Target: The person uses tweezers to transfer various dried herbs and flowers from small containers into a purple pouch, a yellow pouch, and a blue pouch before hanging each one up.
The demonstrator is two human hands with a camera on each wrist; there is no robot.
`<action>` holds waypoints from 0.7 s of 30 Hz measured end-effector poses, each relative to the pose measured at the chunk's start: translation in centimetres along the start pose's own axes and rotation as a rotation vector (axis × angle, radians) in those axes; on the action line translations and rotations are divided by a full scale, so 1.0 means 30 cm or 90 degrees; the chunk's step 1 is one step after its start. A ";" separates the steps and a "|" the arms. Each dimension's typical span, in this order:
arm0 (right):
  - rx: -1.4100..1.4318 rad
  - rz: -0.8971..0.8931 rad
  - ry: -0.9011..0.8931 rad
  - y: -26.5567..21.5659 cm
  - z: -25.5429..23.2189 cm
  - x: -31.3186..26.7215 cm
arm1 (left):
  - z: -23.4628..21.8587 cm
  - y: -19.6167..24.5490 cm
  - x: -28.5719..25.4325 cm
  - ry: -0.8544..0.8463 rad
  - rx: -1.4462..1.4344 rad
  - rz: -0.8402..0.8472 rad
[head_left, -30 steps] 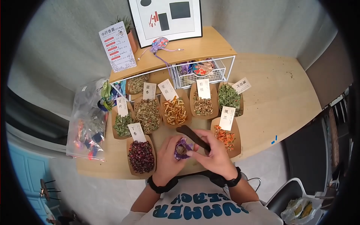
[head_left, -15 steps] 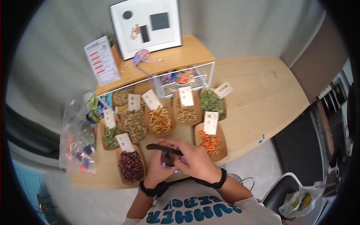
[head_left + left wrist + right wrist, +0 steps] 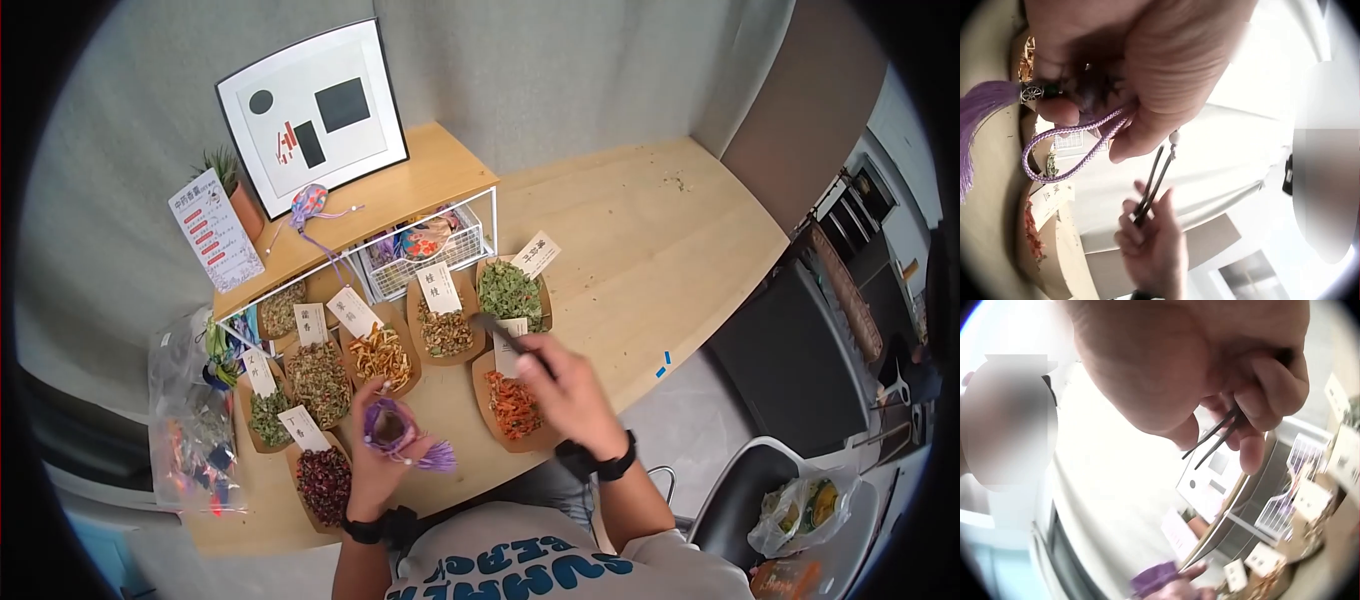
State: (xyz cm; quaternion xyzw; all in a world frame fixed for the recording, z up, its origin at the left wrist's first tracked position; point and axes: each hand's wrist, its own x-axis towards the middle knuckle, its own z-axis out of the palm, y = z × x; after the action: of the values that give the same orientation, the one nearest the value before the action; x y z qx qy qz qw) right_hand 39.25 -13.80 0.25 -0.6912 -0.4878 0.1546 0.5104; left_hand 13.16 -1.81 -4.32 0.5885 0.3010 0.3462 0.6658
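My left hand point(image 3: 368, 478) holds a small purple drawstring pouch point(image 3: 408, 437) with its mouth open upward. A purple tassel point(image 3: 437, 457) hangs out to its right; in the left wrist view a looped purple cord point(image 3: 1030, 164) dangles below the fingers. Dark tongs point(image 3: 505, 338) are gripped in my right hand point(image 3: 578, 398), raised over the tray of orange dried petals point(image 3: 513, 408). Their tips point to the far left, near the tray of brown chopped herb point(image 3: 446, 335). From the right wrist, the two thin arms of the tongs stand slightly apart with nothing visible between them.
Other labelled paper trays hold dark red buds point(image 3: 323, 487), yellow-brown strips point(image 3: 382, 360) and green leaves point(image 3: 512, 297). Behind them stands a wooden shelf point(image 3: 440, 160) with a wire basket point(image 3: 470, 240). A clear plastic bag point(image 3: 185, 440) lies at the left edge.
My right hand has moved away from the pouch to the right, taking the tongs with it over the orange petals. The left hand keeps the pouch. The head view has turned rightward.
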 end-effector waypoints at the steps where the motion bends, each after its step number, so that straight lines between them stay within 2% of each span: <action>1: -0.025 0.059 0.020 0.048 -0.050 0.012 | 0.000 0.027 -0.009 -0.004 0.001 0.001; 2: -0.049 0.119 0.039 0.098 -0.092 0.022 | -0.006 0.043 -0.019 0.002 -0.014 -0.007; 3: -0.049 0.119 0.041 0.140 -0.128 0.028 | -0.015 0.055 -0.028 0.009 -0.030 -0.015; 5: -0.207 0.056 0.103 0.208 -0.183 0.046 | -0.050 0.057 -0.042 0.000 -0.060 -0.038; 6: -0.207 0.056 0.105 0.235 -0.201 0.057 | -0.077 0.049 -0.054 -0.021 -0.115 -0.083; 7: -0.283 0.041 0.127 0.258 -0.215 0.068 | -0.084 0.051 -0.059 -0.042 -0.170 -0.129; 8: -0.358 0.027 0.149 0.276 -0.219 0.082 | -0.084 0.055 -0.067 -0.041 -0.169 -0.130; 11: -0.433 0.052 0.142 0.308 -0.213 0.137 | -0.081 0.076 -0.090 -0.076 -0.235 -0.083; 13: -0.458 0.046 0.137 0.314 -0.190 0.171 | -0.078 0.076 -0.093 -0.028 -0.350 -0.082; 14: -0.484 0.040 0.133 0.314 -0.175 0.186 | -0.087 0.056 -0.088 -0.027 -0.349 -0.081; 16: -0.515 0.035 0.121 0.328 -0.140 0.212 | -0.102 0.019 -0.067 -0.015 -0.282 0.008; 17: -0.547 0.031 0.109 0.332 -0.124 0.221 | -0.097 0.024 -0.068 -0.015 -0.279 0.009; 19: -0.547 0.014 0.098 0.332 -0.098 0.231 | -0.061 0.041 -0.060 0.009 -0.314 -0.056; 21: -0.548 -0.003 0.087 0.325 -0.086 0.241 | -0.026 0.044 -0.041 0.002 -0.291 -0.060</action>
State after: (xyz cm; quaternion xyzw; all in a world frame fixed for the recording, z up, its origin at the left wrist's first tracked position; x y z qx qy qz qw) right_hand 49.55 -9.23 -4.92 -0.8484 -0.4747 -0.1099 0.2069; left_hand 11.68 -2.27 -3.10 0.4072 0.2428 0.3749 0.7967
